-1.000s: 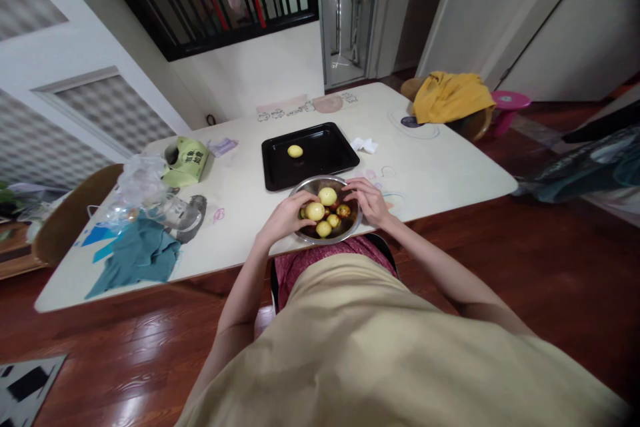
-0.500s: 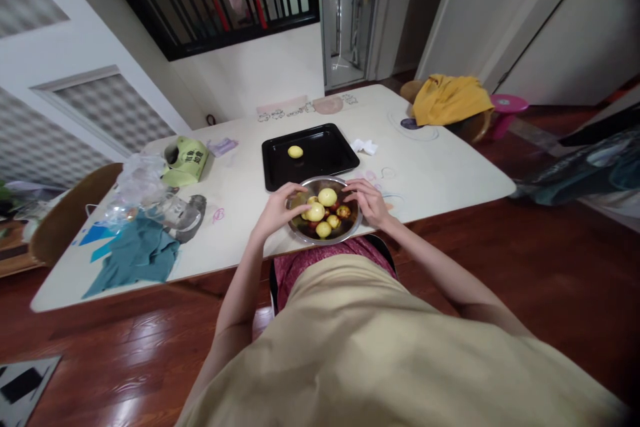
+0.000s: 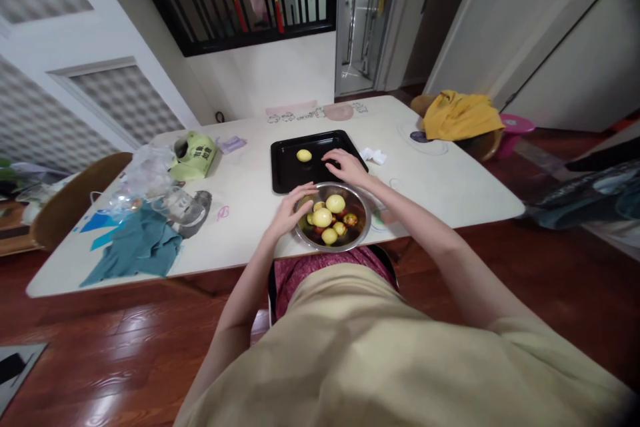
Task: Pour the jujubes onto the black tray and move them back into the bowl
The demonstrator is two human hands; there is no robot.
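A steel bowl (image 3: pixel 367 221) stands at the table's near edge. Inside lie several round yellow fruits (image 3: pixel 322 217) and some darker reddish-brown ones, including a mottled fruit (image 3: pixel 350 219); their exact kind is unclear. My left hand (image 3: pixel 294 208) rests at the bowl's left rim, fingers apart and holding nothing. Just beyond the bowl is a black baking tray (image 3: pixel 295 177) with one oval yellow fruit (image 3: pixel 304 155) on it. Over the tray's right part reaches my right hand (image 3: pixel 346 167), its fingers stretched and slightly bent towards that fruit, with nothing visible in them.
To the left lie a teal cloth (image 3: pixel 137 247), clear plastic bags (image 3: pixel 145 177), and a lime-green cap-like item (image 3: pixel 195 157). A crumpled white tissue (image 3: pixel 374 156) sits right of the tray. A yellow garment (image 3: pixel 460 115) hangs over a chair at the table's far right.
My right hand has left the bowl's right rim and moved forward over the tray. My left hand stays by the bowl. The whole view has shifted slightly.
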